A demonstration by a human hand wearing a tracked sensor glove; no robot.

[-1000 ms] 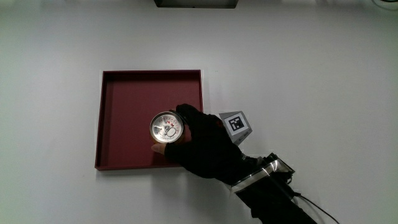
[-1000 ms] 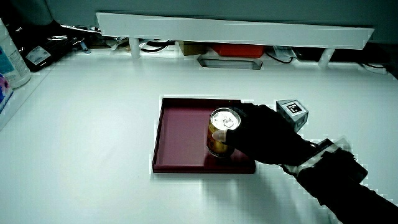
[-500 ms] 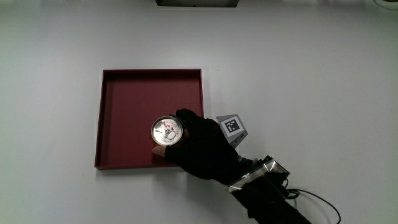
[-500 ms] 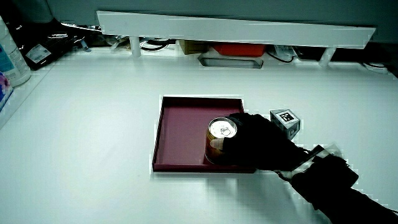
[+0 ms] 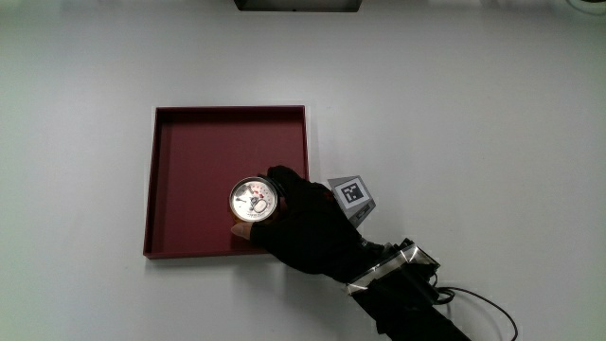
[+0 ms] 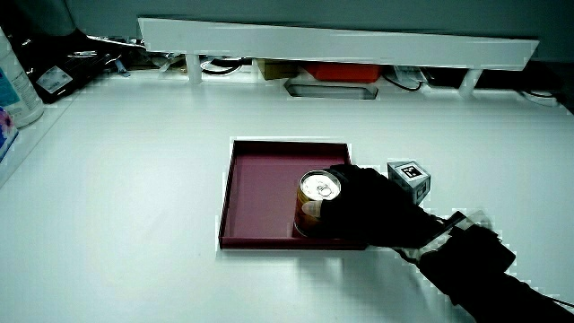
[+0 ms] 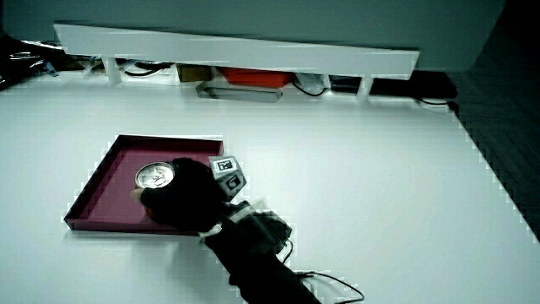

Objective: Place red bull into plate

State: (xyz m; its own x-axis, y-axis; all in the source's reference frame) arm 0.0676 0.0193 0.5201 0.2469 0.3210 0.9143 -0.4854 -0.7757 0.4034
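Note:
A Red Bull can [image 5: 252, 199] [image 6: 316, 202] [image 7: 155, 178] stands upright inside the square dark red plate [image 5: 194, 152] [image 6: 260, 184] [image 7: 108, 186], in the part of it nearest the person. The gloved hand [image 5: 298, 218] [image 6: 363, 206] [image 7: 181, 198] is wrapped around the can's side, fingers curled on it. The patterned cube [image 5: 349, 195] [image 6: 409, 175] [image 7: 227, 174] rides on the hand's back. In both side views the can's base seems to rest on the plate floor, though the hand hides part of it.
A low white partition [image 6: 341, 45] [image 7: 236, 51] runs along the table edge farthest from the person, with cables and a red box under it. Bottles [image 6: 16, 85] stand at the table's edge in a side view. A cable [image 5: 483, 308] trails from the forearm.
The hand with the can has sunk slightly and drawn a little nearer to the person within the plate during the last second; since half a second ago almost nothing moved.

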